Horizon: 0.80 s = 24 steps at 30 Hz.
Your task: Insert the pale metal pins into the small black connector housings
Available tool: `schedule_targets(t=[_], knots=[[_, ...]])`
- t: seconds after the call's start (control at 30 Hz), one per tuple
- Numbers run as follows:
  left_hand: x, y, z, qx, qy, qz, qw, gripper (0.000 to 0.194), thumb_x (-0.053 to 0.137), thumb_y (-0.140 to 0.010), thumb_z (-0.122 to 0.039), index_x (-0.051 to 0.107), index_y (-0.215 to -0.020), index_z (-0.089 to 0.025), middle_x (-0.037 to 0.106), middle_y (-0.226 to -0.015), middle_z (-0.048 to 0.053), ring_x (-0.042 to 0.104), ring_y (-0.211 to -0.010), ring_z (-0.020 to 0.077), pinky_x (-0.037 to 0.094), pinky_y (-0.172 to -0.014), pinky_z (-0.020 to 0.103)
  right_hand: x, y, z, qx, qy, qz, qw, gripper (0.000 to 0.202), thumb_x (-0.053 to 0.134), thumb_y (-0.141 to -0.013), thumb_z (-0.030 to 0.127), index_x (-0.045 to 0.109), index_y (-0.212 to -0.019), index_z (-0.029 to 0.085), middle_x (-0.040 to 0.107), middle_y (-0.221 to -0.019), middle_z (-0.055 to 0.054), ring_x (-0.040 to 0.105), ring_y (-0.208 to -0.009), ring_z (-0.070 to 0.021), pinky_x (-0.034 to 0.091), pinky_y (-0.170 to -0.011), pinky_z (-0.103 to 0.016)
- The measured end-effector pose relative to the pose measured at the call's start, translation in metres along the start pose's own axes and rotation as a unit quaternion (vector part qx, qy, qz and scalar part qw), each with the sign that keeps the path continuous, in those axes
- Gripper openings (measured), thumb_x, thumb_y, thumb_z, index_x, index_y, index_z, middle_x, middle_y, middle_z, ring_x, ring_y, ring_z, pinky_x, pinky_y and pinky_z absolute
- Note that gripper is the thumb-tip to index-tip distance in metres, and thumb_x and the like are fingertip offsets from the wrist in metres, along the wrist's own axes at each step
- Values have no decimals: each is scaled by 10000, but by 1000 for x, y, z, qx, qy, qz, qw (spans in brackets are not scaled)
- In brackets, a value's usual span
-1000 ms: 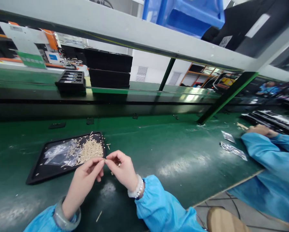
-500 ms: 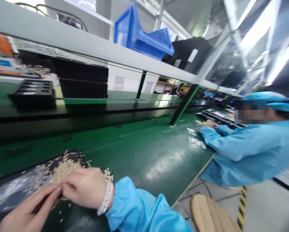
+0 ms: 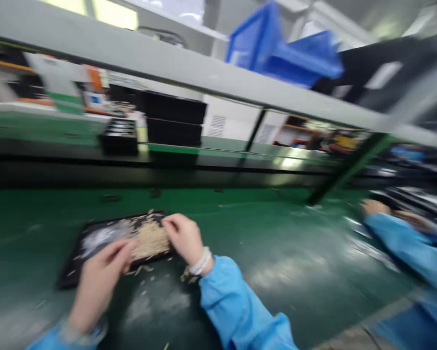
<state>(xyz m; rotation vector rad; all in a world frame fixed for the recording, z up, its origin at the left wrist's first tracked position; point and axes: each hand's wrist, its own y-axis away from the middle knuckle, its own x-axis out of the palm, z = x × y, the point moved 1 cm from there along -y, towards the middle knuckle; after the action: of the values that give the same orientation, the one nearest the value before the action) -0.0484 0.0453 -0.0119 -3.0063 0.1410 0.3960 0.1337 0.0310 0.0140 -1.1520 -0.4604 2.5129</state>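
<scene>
A black tray lies on the green table, with a heap of small beige pieces in its right part and clear plastic in its left part. My left hand is in a pinch over the tray's front edge; what its fingertips hold, if anything, is too small to tell. At the tray's right end, my right hand is also pinched, beside the heap, its fingertips blurred. Loose beige pieces lie on the table in front of the tray and under my right wrist.
A grey shelf beam crosses above the table, bearing a blue bin. A green post stands at the right. Beyond it are a co-worker's blue sleeves and silvery packets. Black boxes stand behind.
The view has swung left and the whole tray now shows. My hands, together at the fingertips before, are now apart, my right hand at the tray's right end.
</scene>
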Motion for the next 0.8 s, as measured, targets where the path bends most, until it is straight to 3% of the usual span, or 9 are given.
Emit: schedule_targets(t=[0.07,0.2,0.4,0.6,0.8], knots=[[4,7,-1,-26,36,8,999,346,597,-716,-423,631,-854,-107,521,-545,-19,445,-478,87,368,-463,192,7,0,-11,1,-32,38,999,173,480,-830,182,635,-901,211,693,-864,-11,641,-744,-155,485,-683,-248],[14,-5,6,-65,97,33,993,298,586,-717,-388,625,-786,-102,478,-517,-33,398,-426,60,318,-413,174,24,2,-26,-12,-55,111,992,227,496,-790,177,632,-961,238,699,-849,-22,647,-689,-195,487,-629,-303],[19,0,10,-97,130,52,985,262,581,-718,-364,604,-765,-107,462,-507,-41,395,-426,53,331,-406,162,18,9,-21,-22,-68,94,993,189,464,-837,307,617,-871,202,675,-881,-60,624,-764,-216,477,-690,-328],[17,4,4,-37,109,78,990,244,557,-764,-346,624,-751,-112,496,-539,-24,431,-480,65,363,-465,175,9,20,9,-97,-87,110,985,173,470,-860,313,596,-813,204,624,-814,-49,581,-684,-175,458,-625,-278],[19,7,4,20,84,101,991,235,535,-793,-313,664,-822,-119,593,-635,16,518,-576,96,438,-556,199,9,23,8,-107,-89,122,983,178,455,-872,294,602,-827,206,624,-832,-58,594,-727,-187,466,-667,-294]])
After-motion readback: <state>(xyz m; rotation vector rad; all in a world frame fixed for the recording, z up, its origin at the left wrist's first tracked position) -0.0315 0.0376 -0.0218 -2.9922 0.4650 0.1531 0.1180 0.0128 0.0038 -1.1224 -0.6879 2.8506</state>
